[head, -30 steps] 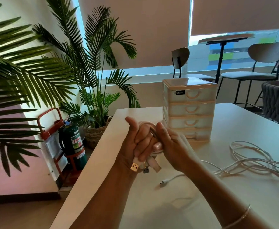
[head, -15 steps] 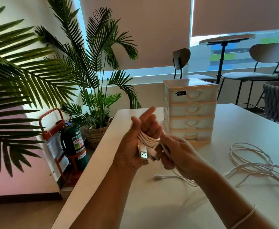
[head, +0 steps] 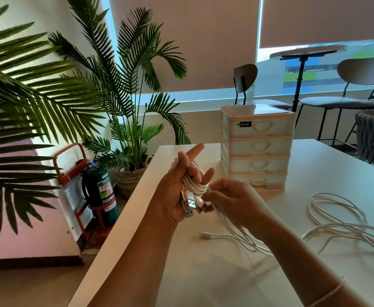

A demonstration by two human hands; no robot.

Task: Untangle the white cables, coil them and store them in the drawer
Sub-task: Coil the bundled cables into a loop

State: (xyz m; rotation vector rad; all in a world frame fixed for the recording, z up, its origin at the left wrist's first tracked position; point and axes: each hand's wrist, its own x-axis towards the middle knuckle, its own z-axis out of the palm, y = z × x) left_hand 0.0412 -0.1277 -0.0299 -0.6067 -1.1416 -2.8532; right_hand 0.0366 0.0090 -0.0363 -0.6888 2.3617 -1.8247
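White cables are wound in a coil (head: 193,183) around the fingers of my left hand (head: 177,191), palm up above the table. Several USB plugs (head: 190,206) hang from the coil at my palm. My right hand (head: 232,201) pinches the cable strands right beside the coil, and the strands run under my right wrist to a loose tangle (head: 345,227) on the table at the right. One cable end with a small plug (head: 206,235) lies on the table below my hands. The small white drawer unit (head: 257,147) stands behind my hands, all its drawers shut.
The white table (head: 203,280) has its left edge close to my left arm. Left of it, on the floor, are a green fire extinguisher (head: 102,191) in a red stand and potted palms (head: 128,120). Chairs (head: 354,85) and a round table stand behind.
My left hand has opened from a closed fist, fingers now spread with the coil showing. My right hand moved down and right along the strands. The loose plug end slid on the table.
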